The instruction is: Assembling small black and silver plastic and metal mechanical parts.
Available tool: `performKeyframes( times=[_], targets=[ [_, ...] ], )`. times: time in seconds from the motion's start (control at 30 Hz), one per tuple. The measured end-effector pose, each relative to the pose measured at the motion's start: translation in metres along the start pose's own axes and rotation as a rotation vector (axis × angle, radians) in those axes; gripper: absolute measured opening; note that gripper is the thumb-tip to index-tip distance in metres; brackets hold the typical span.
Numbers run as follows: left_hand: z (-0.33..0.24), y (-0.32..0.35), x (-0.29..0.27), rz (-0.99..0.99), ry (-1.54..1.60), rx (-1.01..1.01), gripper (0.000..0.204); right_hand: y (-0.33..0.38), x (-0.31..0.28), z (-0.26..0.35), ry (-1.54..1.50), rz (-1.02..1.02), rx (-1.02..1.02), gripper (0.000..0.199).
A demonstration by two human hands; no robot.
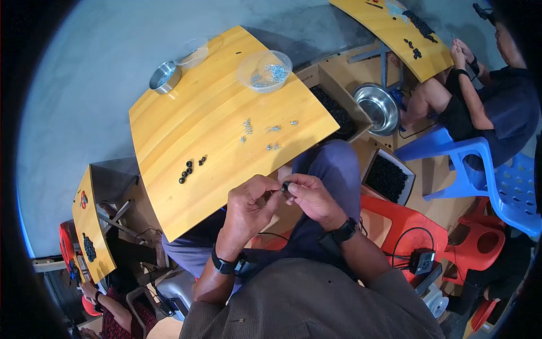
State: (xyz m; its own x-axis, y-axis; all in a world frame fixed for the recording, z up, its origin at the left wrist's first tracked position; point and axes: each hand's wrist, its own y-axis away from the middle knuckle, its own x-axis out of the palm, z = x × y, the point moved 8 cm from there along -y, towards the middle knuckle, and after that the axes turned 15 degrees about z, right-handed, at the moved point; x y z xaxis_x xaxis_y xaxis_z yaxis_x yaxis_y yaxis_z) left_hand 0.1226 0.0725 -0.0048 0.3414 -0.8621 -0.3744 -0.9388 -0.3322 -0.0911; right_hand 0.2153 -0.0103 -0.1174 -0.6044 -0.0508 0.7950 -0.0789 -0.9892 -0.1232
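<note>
Just off the near edge of the wooden table (pixel 226 101), my two hands meet over my lap. My right hand (pixel 315 199) pinches a small round black part (pixel 286 185) between thumb and fingers. The fingertips of my left hand (pixel 251 204) are pinched together against the part's side; whatever small piece they hold is hidden. On the tabletop, several black knob-like parts (pixel 188 169) lie in a loose group to the left. Small piles of silvery screws (pixel 248 127) are scattered nearer the middle.
A clear plastic bowl (pixel 243 72) and a steel bowl (pixel 160 85) with small metal pieces stand on the table. Boxes of black parts (pixel 387 179), a steel basin (pixel 377 110), and red (pixel 406 223) and blue chairs (pixel 468 151) are right. Co-workers sit at both sides.
</note>
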Motion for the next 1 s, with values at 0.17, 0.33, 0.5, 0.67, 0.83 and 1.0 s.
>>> performKeyframes(
  times=[0.17, 0.33, 0.5, 0.67, 0.83, 1.0],
  targets=[
    [0.006, 0.017, -0.004, -0.084, -0.059, -0.120, 0.014, 0.000, 0.015, -0.004, 0.162, -0.022, 0.048, 0.023],
    [0.002, 0.028, -0.005, -0.096, -0.128, -0.102, 0.012, 0.003, 0.024, -0.011, 0.234, -0.004, 0.058, 0.024],
    [-0.001, 0.036, -0.001, -0.076, -0.106, -0.080, 0.012, 0.007, 0.035, -0.020, 0.099, -0.016, 0.068, 0.024],
    [0.007, 0.047, 0.002, -0.098, 0.259, -0.114, 0.015, 0.008, 0.041, -0.032, -0.014, 0.023, 0.088, 0.025],
    [0.015, 0.055, 0.003, -0.112, 0.396, -0.105, 0.012, 0.005, 0.045, -0.047, -0.107, 0.118, 0.116, 0.026],
    [0.031, 0.058, 0.007, -0.124, 0.616, -0.137, 0.007, 0.009, 0.047, -0.054, -0.166, 0.080, 0.165, 0.028]
  ],
)
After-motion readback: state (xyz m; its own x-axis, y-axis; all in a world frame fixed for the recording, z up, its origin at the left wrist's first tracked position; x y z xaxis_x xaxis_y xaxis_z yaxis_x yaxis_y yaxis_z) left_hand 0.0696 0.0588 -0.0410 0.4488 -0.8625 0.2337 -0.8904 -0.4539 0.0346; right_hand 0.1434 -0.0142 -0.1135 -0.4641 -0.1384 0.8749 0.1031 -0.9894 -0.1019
